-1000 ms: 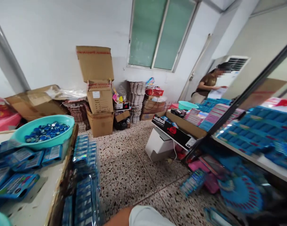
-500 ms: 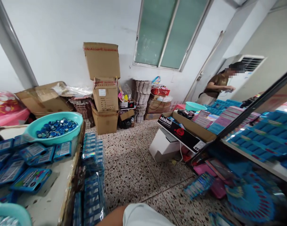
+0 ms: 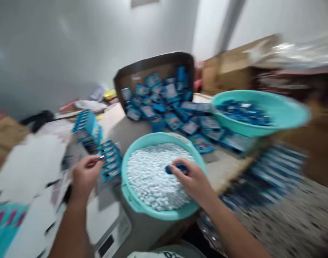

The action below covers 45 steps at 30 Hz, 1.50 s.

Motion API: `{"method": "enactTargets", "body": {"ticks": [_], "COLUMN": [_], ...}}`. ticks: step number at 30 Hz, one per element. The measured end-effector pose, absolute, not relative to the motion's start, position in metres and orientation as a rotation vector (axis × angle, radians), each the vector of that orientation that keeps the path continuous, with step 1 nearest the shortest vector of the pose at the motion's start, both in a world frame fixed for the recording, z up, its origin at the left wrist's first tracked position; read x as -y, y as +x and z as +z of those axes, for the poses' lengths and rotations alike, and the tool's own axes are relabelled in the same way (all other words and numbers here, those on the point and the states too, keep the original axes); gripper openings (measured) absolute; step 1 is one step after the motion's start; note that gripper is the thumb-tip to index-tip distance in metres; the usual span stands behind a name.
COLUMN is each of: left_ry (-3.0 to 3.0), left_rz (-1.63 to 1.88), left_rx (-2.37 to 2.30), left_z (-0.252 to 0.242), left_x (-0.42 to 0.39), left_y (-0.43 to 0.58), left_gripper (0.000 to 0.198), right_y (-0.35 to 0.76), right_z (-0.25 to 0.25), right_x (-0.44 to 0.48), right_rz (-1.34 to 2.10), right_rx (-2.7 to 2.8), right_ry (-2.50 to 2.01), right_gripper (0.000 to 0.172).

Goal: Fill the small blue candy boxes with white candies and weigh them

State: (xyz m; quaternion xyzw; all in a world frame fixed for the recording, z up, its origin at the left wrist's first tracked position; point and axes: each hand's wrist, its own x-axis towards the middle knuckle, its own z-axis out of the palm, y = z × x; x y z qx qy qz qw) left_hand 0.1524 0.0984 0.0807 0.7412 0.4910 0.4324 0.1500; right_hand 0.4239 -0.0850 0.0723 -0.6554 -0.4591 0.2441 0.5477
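My right hand [image 3: 192,177] is closed around shiny blue round pieces [image 3: 182,168], over a turquoise basin [image 3: 134,206] full of small white pellets [image 3: 153,175]. One blue disc shows at its fingertips. To the left of the basin, my left hand [image 3: 85,173] pinches a small shiny piece [image 3: 101,157], whose kind is blurred. Just beyond that hand lies a blue display tray [image 3: 110,160] with rows of slots. A second turquoise basin [image 3: 287,114], at the right, holds many shiny blue discs [image 3: 244,111].
A tipped carton [image 3: 155,59] spills blue packs [image 3: 172,120] onto the table behind the pellet basin. A white scale-like device [image 3: 114,229] sits below my left hand. White card sheets [image 3: 24,165] lie at left. Plastic-wrapped blue packs [image 3: 277,172] stand beside the table's right edge.
The view has swung left from the floor and aisle to the table. Both my hands have come into view, each holding something; the pellet basin is now central.
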Motion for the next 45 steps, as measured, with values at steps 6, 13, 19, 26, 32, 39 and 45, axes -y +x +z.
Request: {"method": "enactTargets", "body": {"ticks": [6,13,19,26,32,39,45], "left_ry": [1.974,1.678,1.429,1.168,0.995,0.902,0.907], "left_rz": [1.133,0.830,0.794,0.787,0.893,0.895,0.951], "left_rx": [-1.598,-1.727,-1.659,-1.522,-1.511,-1.544,-1.524], "left_z": [0.082,0.075,0.069,0.054,0.042,0.040,0.037], "left_x": [-0.167,-0.227,-0.238,-0.239,-0.244,-0.252,-0.247], "left_y": [0.150,0.151,0.143,0.145,0.142,0.134,0.138], "left_gripper": [0.004,0.031,0.036,0.036,0.038,0.037,0.038], "right_y": [0.433,0.434,0.435,0.436,0.433,0.432,0.423], "right_z": [0.069,0.069,0.074,0.071,0.073,0.070,0.076], "right_x": [0.092,0.095,0.098,0.098,0.096,0.090,0.094], "right_rz": [0.490,0.443,0.451,0.506,0.467,0.477,0.519], "right_rx": [1.192,1.128,1.117,1.114,1.077,0.979,0.858], "right_ry": [-1.574,-1.588,-1.583,-1.612,-1.629,-1.717,-1.784], "right_gripper": [0.025,0.027,0.024,0.025,0.025,0.038,0.035]}}
